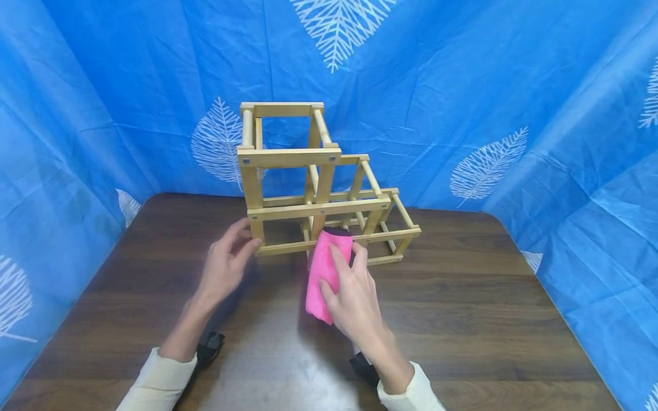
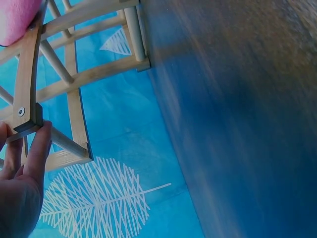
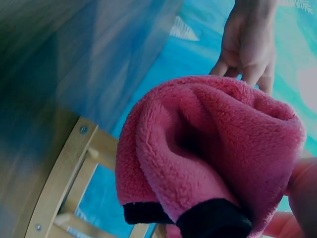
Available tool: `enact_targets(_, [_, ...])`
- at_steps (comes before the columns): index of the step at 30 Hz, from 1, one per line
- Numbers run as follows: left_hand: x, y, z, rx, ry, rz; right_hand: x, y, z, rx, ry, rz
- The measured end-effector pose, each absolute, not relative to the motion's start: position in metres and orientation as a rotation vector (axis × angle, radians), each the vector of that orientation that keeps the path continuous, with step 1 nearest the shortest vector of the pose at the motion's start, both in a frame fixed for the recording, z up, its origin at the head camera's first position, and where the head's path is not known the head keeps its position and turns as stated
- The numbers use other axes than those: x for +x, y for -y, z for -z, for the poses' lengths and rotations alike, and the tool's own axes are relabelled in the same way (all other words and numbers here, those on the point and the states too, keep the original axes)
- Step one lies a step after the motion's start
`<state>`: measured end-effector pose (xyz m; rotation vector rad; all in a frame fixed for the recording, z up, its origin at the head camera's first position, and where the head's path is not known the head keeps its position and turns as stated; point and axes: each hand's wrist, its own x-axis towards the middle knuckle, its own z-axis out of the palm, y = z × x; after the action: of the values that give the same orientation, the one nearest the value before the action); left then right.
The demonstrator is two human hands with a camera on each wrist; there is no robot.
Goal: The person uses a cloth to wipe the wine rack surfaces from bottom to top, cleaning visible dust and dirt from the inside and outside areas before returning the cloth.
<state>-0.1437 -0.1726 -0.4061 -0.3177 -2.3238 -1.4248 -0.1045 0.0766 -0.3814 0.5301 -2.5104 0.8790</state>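
Observation:
A stepped wooden rack (image 1: 289, 213) of slats and round rods stands toward the back of the table, its tallest part on the left. At its lower left corner, my left hand (image 1: 226, 262) holds the frame; in the left wrist view, fingers (image 2: 38, 153) touch the end of a slat. My right hand (image 1: 354, 291) grips a folded pink cloth (image 1: 323, 277) with dark edging against the rack's front, near the lower middle. Up close in the right wrist view, the fluffy cloth (image 3: 208, 134) is bunched and hides part of the rack (image 3: 62, 173).
Dark wood-grain tabletop (image 1: 462, 319) lies under the rack and both arms. Behind it and at both sides hangs a blue curtain (image 1: 411, 103) with white leaf prints, close to the rack's back. Black straps (image 1: 209, 347) sit at the wrists.

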Motion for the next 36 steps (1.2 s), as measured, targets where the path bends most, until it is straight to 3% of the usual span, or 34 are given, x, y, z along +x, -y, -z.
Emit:
enact_targets(13, [-0.143,0.175,0.404,-0.311,2.340,1.411,-0.091,-0.044,0.385,0.645,2.445,-0.791])
enact_targets(29, [-0.142,0.176,0.402,-0.285,2.375,1.408,-0.100,-0.012,0.384,0.903,2.475,-0.888])
enact_targets(36, [-0.143,0.174,0.405,-0.294,2.388,1.396,-0.103,-0.014,0.388,0.857,2.483,-0.856])
